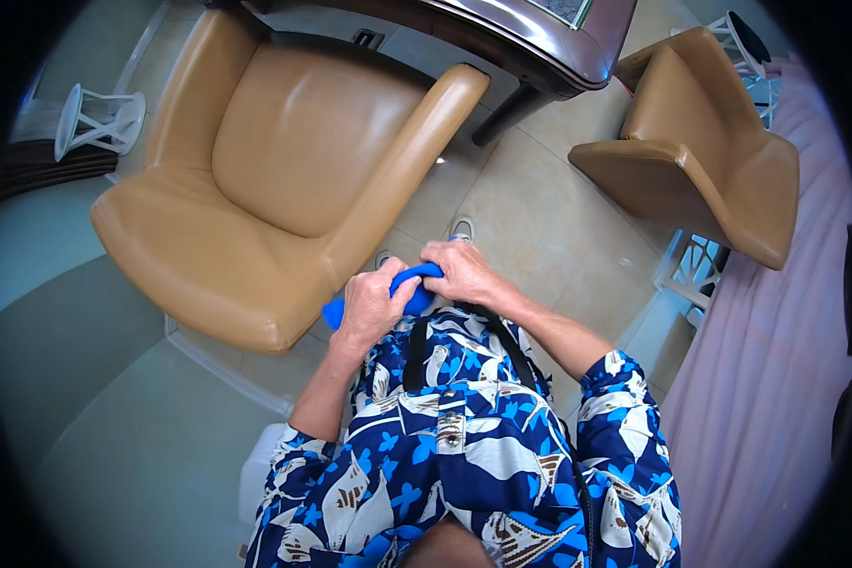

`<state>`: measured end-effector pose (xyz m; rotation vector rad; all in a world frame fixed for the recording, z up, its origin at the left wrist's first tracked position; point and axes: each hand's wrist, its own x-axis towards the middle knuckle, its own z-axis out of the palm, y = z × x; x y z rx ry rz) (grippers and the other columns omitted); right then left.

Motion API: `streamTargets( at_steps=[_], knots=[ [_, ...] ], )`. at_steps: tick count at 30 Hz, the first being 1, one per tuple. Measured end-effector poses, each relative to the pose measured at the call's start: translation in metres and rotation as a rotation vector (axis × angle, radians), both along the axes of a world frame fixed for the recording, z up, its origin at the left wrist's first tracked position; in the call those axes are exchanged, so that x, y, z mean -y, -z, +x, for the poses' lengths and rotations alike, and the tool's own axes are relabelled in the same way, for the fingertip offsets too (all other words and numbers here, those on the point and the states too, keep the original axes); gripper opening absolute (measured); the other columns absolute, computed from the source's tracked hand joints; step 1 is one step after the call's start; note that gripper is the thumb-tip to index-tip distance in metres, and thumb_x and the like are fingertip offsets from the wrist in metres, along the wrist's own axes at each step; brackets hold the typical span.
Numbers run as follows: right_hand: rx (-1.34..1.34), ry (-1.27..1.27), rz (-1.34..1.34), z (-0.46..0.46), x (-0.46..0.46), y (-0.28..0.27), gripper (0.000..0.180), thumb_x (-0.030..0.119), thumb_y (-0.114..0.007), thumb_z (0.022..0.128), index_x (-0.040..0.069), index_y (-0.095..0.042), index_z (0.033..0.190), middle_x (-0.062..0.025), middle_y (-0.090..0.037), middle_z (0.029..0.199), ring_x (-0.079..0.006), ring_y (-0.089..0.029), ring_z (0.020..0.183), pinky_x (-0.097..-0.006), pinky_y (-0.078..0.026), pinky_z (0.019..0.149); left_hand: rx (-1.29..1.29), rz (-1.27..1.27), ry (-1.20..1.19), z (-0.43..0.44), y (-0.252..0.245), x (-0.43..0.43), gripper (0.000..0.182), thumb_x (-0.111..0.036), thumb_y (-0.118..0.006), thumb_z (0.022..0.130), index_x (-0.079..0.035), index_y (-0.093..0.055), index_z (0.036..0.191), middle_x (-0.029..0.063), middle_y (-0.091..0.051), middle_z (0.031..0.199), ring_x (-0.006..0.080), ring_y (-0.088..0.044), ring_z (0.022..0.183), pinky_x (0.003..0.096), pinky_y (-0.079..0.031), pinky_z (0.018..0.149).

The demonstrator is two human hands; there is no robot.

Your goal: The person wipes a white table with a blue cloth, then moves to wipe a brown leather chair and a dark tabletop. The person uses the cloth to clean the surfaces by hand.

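A bright blue cloth (pixel 417 304) is bunched and folded between my two hands, just in front of my waist. My left hand (pixel 371 298) grips its near-left part, and a loose end sticks out beyond the wrist side. My right hand (pixel 456 270) pinches the upper right edge of the cloth, with the fingers curled over it. The two hands are close together, with a fold of the cloth spanning between them. Part of the cloth is hidden behind the fingers.
A tan leather armchair (pixel 298 142) stands close at the front left, another tan chair (pixel 703 142) at the right. A dark wooden table (pixel 483 42) with a thick leg is ahead. White stools (pixel 103 121) and a pink curtain (pixel 752 369) are at the sides.
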<state>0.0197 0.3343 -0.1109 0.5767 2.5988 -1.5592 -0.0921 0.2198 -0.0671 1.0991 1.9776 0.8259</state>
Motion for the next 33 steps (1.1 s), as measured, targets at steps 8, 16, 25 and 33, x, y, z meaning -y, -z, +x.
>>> streamTargets(
  at_steps=[8, 16, 25, 33],
  knots=[
    [0.006, 0.179, 0.29, 0.007, -0.028, 0.057, 0.006, 0.003, -0.052, 0.061, 0.006, -0.052, 0.067, -0.0093, -0.053, 0.07, -0.0275, -0.052, 0.07, -0.0364, -0.038, 0.061, 0.034, -0.199, -0.106, 0.008, 0.014, -0.004, 0.019, -0.02, -0.062, 0.069, -0.003, -0.054, 0.073, 0.0168, -0.055, 0.059, 0.0319, -0.055, 0.055, 0.0356, -0.043, 0.05],
    [-0.003, 0.255, 0.129, -0.007, -0.066, 0.064, 0.013, 0.003, -0.049, 0.064, 0.004, -0.055, 0.076, -0.0121, -0.057, 0.075, -0.0323, -0.054, 0.07, -0.0404, -0.043, 0.063, 0.008, -0.527, -0.15, -0.017, 0.035, 0.015, 0.02, -0.019, -0.063, 0.068, -0.003, -0.058, 0.08, 0.0135, -0.057, 0.065, 0.0236, -0.055, 0.06, 0.033, -0.043, 0.057],
    [-0.059, 0.342, 0.393, -0.077, -0.095, 0.074, 0.011, 0.014, -0.056, 0.067, 0.004, -0.052, 0.068, -0.0136, -0.056, 0.068, -0.0307, -0.055, 0.064, -0.0396, -0.043, 0.056, -0.236, -0.482, -0.481, -0.064, 0.062, 0.015, 0.019, -0.02, -0.06, 0.07, -0.002, -0.056, 0.075, 0.0151, -0.055, 0.061, 0.0249, -0.055, 0.056, 0.035, -0.041, 0.053],
    [0.092, 0.47, 0.357, -0.079, -0.089, 0.059, 0.016, 0.021, -0.059, 0.068, 0.005, -0.054, 0.071, -0.0132, -0.058, 0.067, -0.0296, -0.056, 0.061, -0.0392, -0.044, 0.055, -0.151, -0.394, -0.534, -0.067, 0.071, 0.025, 0.015, -0.012, -0.058, 0.071, -0.001, -0.055, 0.08, 0.0148, -0.055, 0.071, 0.0275, -0.054, 0.064, 0.0351, -0.043, 0.06]
  ],
)
